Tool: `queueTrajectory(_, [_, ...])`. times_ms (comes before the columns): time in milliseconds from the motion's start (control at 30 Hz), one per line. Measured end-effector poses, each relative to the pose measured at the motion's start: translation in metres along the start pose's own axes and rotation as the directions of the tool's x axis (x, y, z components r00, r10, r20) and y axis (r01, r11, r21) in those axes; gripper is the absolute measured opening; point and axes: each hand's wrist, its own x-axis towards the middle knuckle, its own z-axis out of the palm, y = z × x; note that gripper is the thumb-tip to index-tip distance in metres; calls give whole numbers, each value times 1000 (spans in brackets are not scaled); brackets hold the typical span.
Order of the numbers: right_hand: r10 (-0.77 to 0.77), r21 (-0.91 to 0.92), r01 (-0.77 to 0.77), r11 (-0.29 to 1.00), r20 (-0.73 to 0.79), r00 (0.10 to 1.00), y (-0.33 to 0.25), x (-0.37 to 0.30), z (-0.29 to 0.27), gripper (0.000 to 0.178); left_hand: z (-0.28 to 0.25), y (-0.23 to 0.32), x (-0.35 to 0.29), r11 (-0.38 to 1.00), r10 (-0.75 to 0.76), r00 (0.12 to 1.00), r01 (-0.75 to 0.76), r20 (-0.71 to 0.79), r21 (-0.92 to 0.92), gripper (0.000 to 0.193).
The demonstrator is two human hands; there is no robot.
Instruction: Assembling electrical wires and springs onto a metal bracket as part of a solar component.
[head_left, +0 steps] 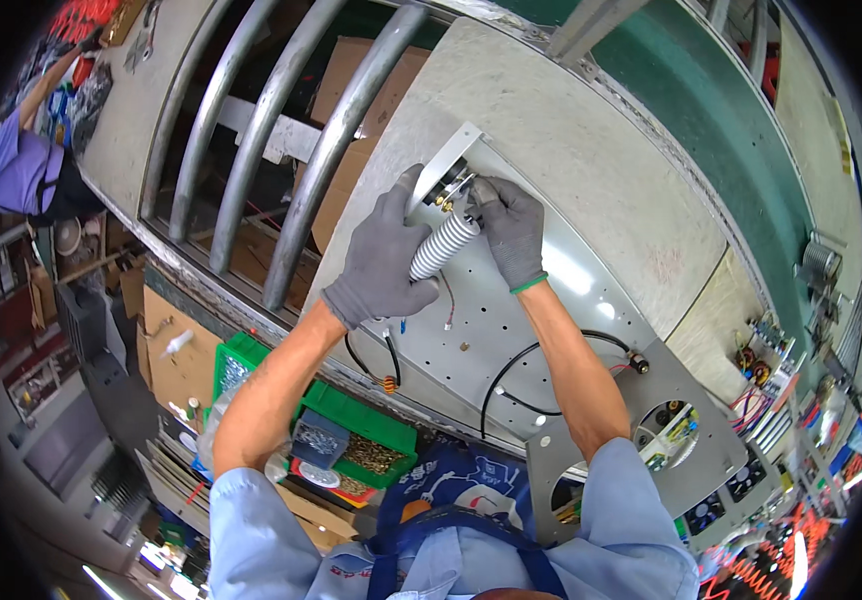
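Note:
Both hands wear grey gloves. My left hand (383, 258) curves round the lower end of a white-and-grey ribbed tube (444, 248), thumb on one side and fingers on the other. Its fingertips reach the raised edge of a large grey sheet-metal panel (511, 330). A dark round component with brass-coloured terminals (445, 204) sits in the panel's far end, just beyond the tube. My right hand (513, 228) is closed in a pinch beside that component, at the tube's upper end; what lies between its fingertips is hidden.
A black cable (496, 385) loops over the panel under my right forearm. Thick metal bars (348, 150) span a gap at the left. Green bins (376, 440) hold small hardware near my left elbow. Another person (26, 165) works at the far left. Fans (703, 513) sit lower right.

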Motion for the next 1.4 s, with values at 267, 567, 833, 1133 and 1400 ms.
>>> queueTrajectory(267, [-40, -28, 39, 999, -48, 998, 9, -10, 5, 20, 3, -1, 0, 1000, -6, 1000, 6, -2, -31, 36])
queueTrajectory(567, [-56, -132, 60, 989, 33, 998, 16, -6, 0, 21, -2, -3, 3, 973, -77, 991, 98, 107, -208, 70])
queueTrajectory(833, [-45, -231, 71, 970, 117, 992, 11, 6, -8, 23, 0, -3, 4, 998, -27, 995, 32, 91, -55, 67])
queueTrajectory(1133, [90, 178, -74, 981, -88, 992, 9, -4, 9, 25, 1, -2, 2, 994, -58, 997, 62, 45, -91, 52])
queueTrajectory(1400, [25, -159, -31, 987, -42, 999, 2, -1, 10, 34, -5, -1, 0, 998, -47, 997, 49, 63, -27, 42])
